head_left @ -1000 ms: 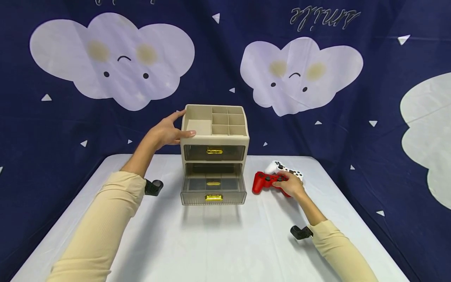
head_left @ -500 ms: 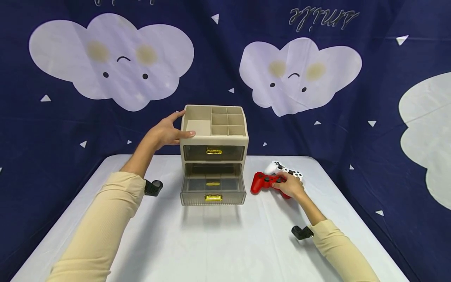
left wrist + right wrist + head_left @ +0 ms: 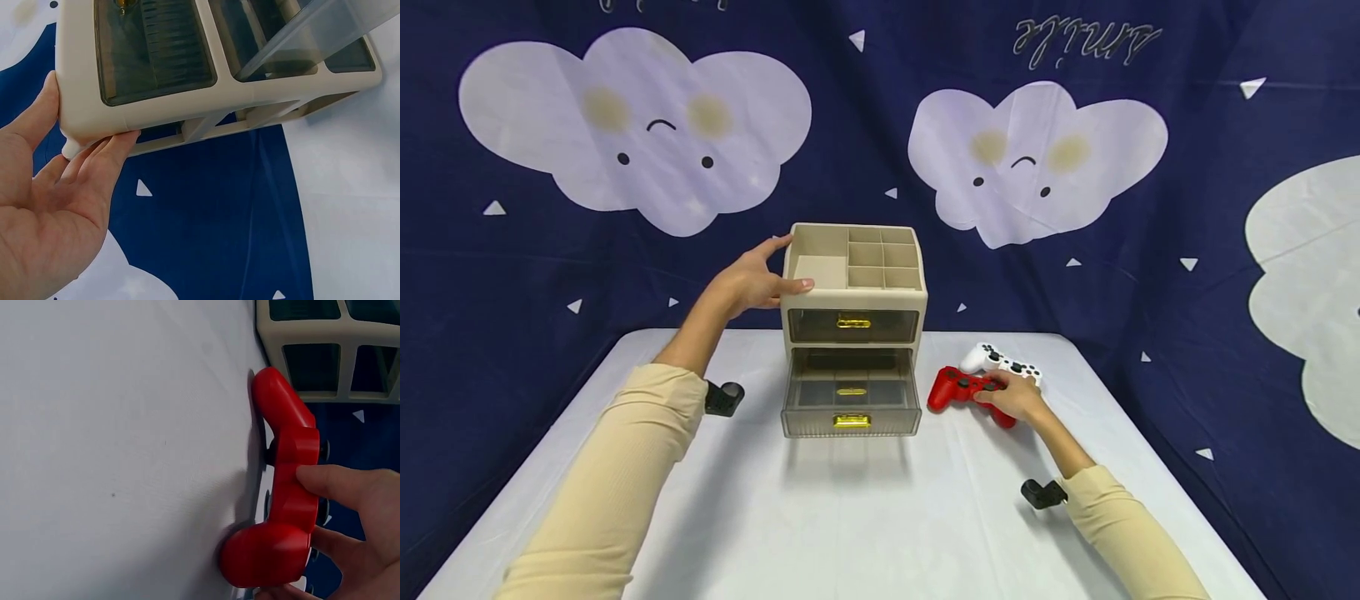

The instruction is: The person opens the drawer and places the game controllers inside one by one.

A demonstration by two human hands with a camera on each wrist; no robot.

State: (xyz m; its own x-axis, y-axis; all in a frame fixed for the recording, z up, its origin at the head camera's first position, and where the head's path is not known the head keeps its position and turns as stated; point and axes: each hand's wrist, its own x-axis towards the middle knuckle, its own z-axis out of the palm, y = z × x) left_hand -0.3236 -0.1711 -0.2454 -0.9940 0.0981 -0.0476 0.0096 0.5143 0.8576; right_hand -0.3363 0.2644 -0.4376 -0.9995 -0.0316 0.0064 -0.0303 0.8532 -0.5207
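From the head view, I am seeing the beige drawer organizer (image 3: 852,325) standing at the back middle of the bench (image 3: 865,517). Its lower drawer (image 3: 851,404) is standing pulled out toward me, and the upper drawer (image 3: 853,323) is sitting closed. My left hand (image 3: 752,282) is resting against the upper left corner of the organizer, with the fingers nearly straight and the thumb lying along the front edge. My right hand (image 3: 1017,398) is lying on the red game controller (image 3: 964,389), which is resting on the bench just to the right of the open drawer. A white game controller (image 3: 1000,362) is lying right behind the red one, close to it; I cannot tell if they are touching. A dark blue cloth with white clouds (image 3: 1037,158) is hanging behind the bench.

From the left wrist view, I am seeing the left hand (image 3: 50,212) spread flat, the fingers (image 3: 103,156) straight and pressing on the rounded corner of the organizer (image 3: 206,62). The fingers are not curling around it.

From the right wrist view, the red controller (image 3: 284,494) is lying on the white bench (image 3: 125,450), and the right hand (image 3: 356,544) is gripping it: the fingers (image 3: 337,484) are curling over its body at the grip nearer to the camera. The organizer (image 3: 331,356) is standing near, beyond the far grip.
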